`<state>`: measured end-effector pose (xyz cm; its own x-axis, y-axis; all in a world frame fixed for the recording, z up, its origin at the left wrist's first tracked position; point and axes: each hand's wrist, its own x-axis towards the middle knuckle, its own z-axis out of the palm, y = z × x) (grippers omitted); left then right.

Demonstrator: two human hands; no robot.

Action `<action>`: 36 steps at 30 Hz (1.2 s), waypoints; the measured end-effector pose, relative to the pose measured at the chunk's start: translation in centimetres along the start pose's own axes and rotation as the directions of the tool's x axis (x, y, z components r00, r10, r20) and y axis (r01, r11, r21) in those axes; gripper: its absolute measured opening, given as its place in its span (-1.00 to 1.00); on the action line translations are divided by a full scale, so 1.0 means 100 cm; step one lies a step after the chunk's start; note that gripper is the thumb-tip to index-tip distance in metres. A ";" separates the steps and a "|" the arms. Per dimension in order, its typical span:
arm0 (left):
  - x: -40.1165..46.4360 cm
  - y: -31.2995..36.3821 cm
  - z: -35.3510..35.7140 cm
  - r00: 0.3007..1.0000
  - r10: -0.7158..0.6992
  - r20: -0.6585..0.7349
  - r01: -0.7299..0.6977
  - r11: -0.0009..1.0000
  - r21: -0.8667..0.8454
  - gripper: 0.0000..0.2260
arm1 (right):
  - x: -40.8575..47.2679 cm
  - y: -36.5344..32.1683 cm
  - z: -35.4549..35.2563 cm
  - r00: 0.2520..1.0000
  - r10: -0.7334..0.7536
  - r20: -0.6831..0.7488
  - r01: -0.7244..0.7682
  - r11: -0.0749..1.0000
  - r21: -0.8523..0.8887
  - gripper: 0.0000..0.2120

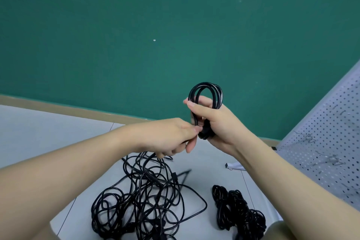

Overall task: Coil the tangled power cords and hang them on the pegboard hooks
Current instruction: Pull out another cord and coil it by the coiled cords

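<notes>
Above the floor, both hands [194, 122] grip coil [206, 91].

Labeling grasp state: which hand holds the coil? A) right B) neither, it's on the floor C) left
A: the right hand grips the coil with its loops up, while the left hand pinches the cord at its base.

Flat dark green wall [136, 25] fills the upper view, with one tiny white speck [154, 40] on it. Tan baseboard strip [58, 108] runs along its foot. Pale grey tiled floor [48, 138] below. Small white metal stand foot [234, 166] rests on the floor, right.
</notes>
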<state>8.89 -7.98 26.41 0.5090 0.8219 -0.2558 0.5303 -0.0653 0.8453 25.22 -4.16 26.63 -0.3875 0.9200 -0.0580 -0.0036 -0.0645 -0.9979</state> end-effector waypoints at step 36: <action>-0.003 -0.009 -0.032 0.745 0.472 -0.472 -0.321 0.873 0.366 -0.74 | -0.013 -0.013 0.005 0.915 0.335 0.226 -0.230 0.892 -0.390 -0.67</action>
<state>6.12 -6.33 27.25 0.3092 0.8483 0.4299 0.5477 -0.5283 0.6487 25.27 -5.52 28.01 -0.5645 0.7325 -0.3805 0.4452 -0.1181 -0.8876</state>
